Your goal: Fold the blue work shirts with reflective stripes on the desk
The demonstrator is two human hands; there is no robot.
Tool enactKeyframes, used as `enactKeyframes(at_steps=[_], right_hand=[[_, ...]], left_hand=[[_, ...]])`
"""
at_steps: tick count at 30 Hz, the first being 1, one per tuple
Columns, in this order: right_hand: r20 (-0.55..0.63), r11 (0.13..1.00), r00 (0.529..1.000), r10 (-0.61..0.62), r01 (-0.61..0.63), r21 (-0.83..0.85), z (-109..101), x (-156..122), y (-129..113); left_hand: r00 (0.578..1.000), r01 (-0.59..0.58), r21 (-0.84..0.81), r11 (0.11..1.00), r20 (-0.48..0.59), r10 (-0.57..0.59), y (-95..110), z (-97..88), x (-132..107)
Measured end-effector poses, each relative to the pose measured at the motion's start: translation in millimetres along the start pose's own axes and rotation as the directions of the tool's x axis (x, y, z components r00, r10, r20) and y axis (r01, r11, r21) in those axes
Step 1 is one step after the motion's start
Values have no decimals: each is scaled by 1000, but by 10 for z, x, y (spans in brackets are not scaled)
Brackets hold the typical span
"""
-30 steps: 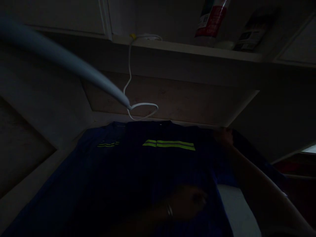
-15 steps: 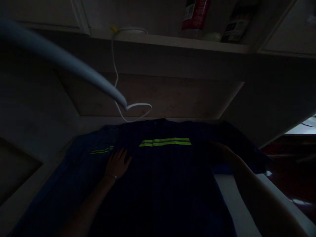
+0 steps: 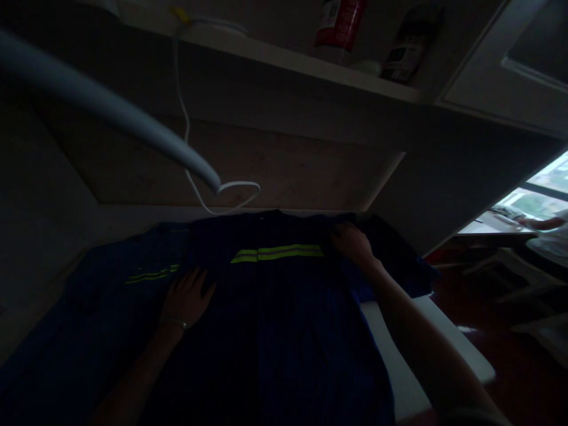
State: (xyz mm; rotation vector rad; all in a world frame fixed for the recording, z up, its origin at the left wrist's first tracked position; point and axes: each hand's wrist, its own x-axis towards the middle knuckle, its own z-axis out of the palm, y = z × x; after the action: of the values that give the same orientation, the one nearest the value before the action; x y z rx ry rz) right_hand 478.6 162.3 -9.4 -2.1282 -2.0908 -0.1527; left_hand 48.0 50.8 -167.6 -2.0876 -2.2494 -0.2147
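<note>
A dark blue work shirt [image 3: 284, 319] with yellow-green reflective stripes [image 3: 277, 253] lies spread over a white board [image 3: 417, 349] in very dim light. My left hand [image 3: 186, 299] rests flat on the cloth just left of the chest stripe, fingers spread, a bracelet at the wrist. My right hand [image 3: 355, 245] lies on the shirt's right shoulder by the end of the stripe, fingers curved onto the fabric; whether they pinch it is hard to make out.
A pale grey tube [image 3: 110, 112] slants in from the upper left, with a white cord [image 3: 231, 192] looping from its tip up to a shelf [image 3: 310, 62]. A red-labelled can [image 3: 339, 23] and a dark packet [image 3: 406, 44] stand on the shelf. A bright window [image 3: 536, 195] shows at right.
My right hand has slid up and left along the shirt to its shoulder near the stripe. My left hand stays flat on the cloth, having come there from lower down a second ago.
</note>
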Motion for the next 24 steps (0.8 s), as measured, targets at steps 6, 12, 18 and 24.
enactKeyframes(at_steps=[6,12,18,24], right_hand=[[84,953,953,-292,283,107,251,-28,-697],[100,987,983,-155,149,61,1068,40,-611],[63,966,983,-173,157,203,1245,-10,-469],[-64,846,997,45,-4,534,711,-1118,33]], left_hand=[[1000,-10,-4,1000,-5,10,8,-20,0],[1000,-2,-48,999,-22,1,-11,23,-17],[999,-15,-162,987,-41,9,-19,-16,47],[981,9,-338,941,-180,-74,-127,-499,-704]])
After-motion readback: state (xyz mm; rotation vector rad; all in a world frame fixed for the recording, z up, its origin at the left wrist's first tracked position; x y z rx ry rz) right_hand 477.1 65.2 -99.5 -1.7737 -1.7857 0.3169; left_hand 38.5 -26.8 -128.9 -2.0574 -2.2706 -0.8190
